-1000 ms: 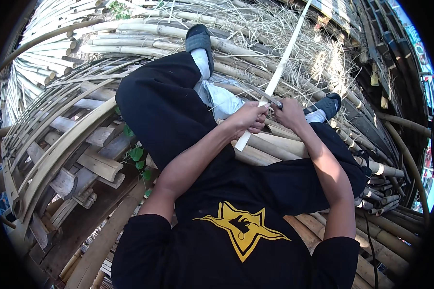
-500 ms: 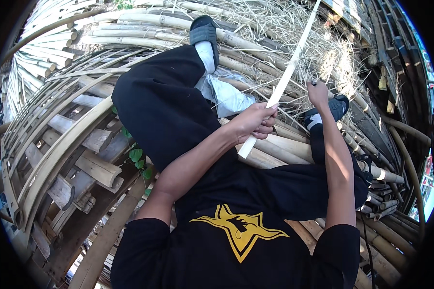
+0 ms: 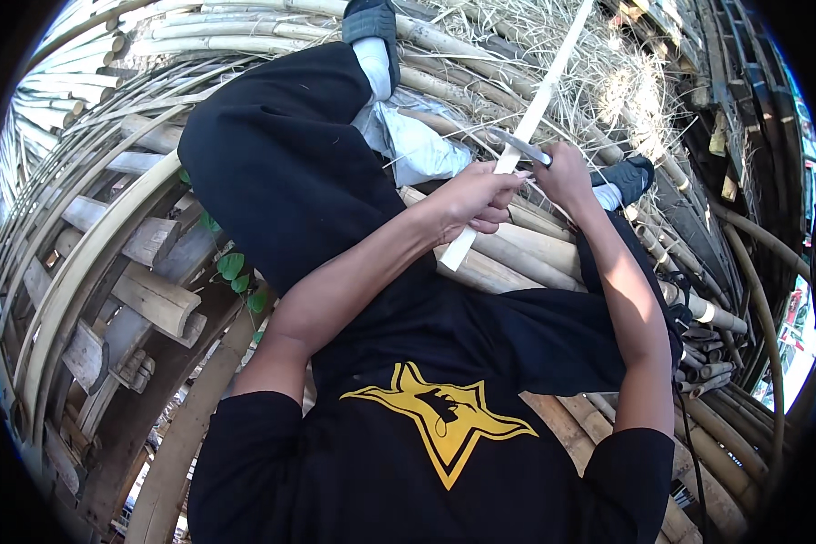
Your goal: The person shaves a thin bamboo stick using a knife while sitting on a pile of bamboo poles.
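Observation:
A long pale bamboo strip [image 3: 546, 91] slants from near my lap up toward the top right. My left hand [image 3: 477, 201] is closed around it close to its lower end, which sticks out below the fist. In my right hand [image 3: 564, 176] is a knife [image 3: 519, 145], its handle mostly hidden by the fingers. The blade lies across the strip just above my left hand, pointing to the upper left. Both hands are close together, a short gap apart.
Bamboo poles [image 3: 435, 86] lie under and around my legs. Pale shavings [image 3: 621, 82] are heaped at the far right. A white plastic bag [image 3: 422, 150] lies between my feet. Curved bamboo slats on a wooden rack [image 3: 109, 263] stand at my left, beside green leaves [image 3: 231, 266].
My right hand has moved up and left from beside my right foot, bringing the knife blade onto the strip. My left hand keeps its hold. The whole view has shifted slightly.

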A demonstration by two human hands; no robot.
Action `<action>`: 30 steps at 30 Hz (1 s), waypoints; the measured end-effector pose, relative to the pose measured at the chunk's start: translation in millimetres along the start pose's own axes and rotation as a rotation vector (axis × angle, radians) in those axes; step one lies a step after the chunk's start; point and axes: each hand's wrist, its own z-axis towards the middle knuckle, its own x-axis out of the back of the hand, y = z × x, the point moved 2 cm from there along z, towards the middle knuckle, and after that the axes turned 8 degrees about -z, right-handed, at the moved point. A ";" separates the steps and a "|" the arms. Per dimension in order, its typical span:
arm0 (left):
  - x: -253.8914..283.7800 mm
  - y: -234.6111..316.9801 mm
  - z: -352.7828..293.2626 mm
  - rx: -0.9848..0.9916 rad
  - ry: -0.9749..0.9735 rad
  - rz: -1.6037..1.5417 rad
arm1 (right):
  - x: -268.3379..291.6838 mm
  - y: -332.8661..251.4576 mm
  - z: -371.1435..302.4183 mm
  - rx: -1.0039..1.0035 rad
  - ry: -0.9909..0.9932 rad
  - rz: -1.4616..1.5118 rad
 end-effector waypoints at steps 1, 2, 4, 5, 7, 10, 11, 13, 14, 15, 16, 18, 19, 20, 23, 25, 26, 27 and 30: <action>0.1 -0.7 0.0 0.000 -0.005 0.005 | -7.7 13.8 7.9 -0.031 0.024 -0.052; 1.9 -3.9 0.6 0.012 0.005 -0.031 | -15.4 27.1 12.5 -0.063 0.048 -0.104; 6.2 -5.2 4.5 0.015 0.014 -0.056 | -18.7 36.1 24.1 0.006 0.143 -0.161; 7.4 -5.5 6.7 0.022 0.034 -0.057 | -20.6 45.3 33.0 -0.082 0.129 -0.145; 11.9 -6.1 8.0 0.027 0.070 -0.046 | -10.4 43.8 41.4 -0.302 0.060 -0.093; 7.9 -6.1 7.7 0.017 0.043 -0.038 | 0.9 54.0 49.6 -0.412 0.094 -0.075; 7.8 -7.8 8.2 0.030 0.027 -0.046 | -1.2 59.3 48.0 -0.424 0.099 -0.112; 5.2 -7.8 5.9 0.026 0.050 -0.021 | 0.4 61.3 45.6 -0.381 0.073 -0.124; 5.8 -5.3 8.1 0.012 0.043 -0.022 | -0.1 64.9 51.9 -0.368 0.081 -0.146; 4.0 -5.9 2.6 0.018 0.037 -0.012 | -18.2 96.8 63.7 -0.683 -0.015 0.106; -1.7 -7.8 -5.5 0.060 -0.044 -0.060 | -33.7 146.0 67.9 -0.989 -0.107 0.363; 9.2 4.5 -30.6 0.071 -0.079 -0.087 | -4.1 162.0 45.4 -0.888 0.028 -0.025; 11.0 11.6 -35.6 0.039 -0.016 0.002 | 13.3 179.2 32.5 -0.862 0.082 -0.097; 11.2 17.8 -35.8 -0.002 0.043 0.067 | 34.4 171.8 18.7 -0.814 0.156 -0.104; -3.3 11.1 -7.8 -0.014 0.016 0.073 | 37.5 204.3 -2.2 -0.597 0.094 -0.118; -4.8 4.4 9.9 -0.027 -0.010 0.079 | 44.0 195.1 7.0 -0.499 0.013 -0.046; 0.1 -0.5 12.1 -0.020 -0.014 0.077 | 42.6 180.6 8.6 -0.403 0.081 -0.030; 5.7 -1.6 13.2 -0.030 0.014 0.076 | 49.8 154.5 12.7 -0.311 0.101 -0.010; 14.8 1.6 10.1 -0.052 0.032 0.064 | 57.6 101.2 13.0 -0.137 0.293 0.125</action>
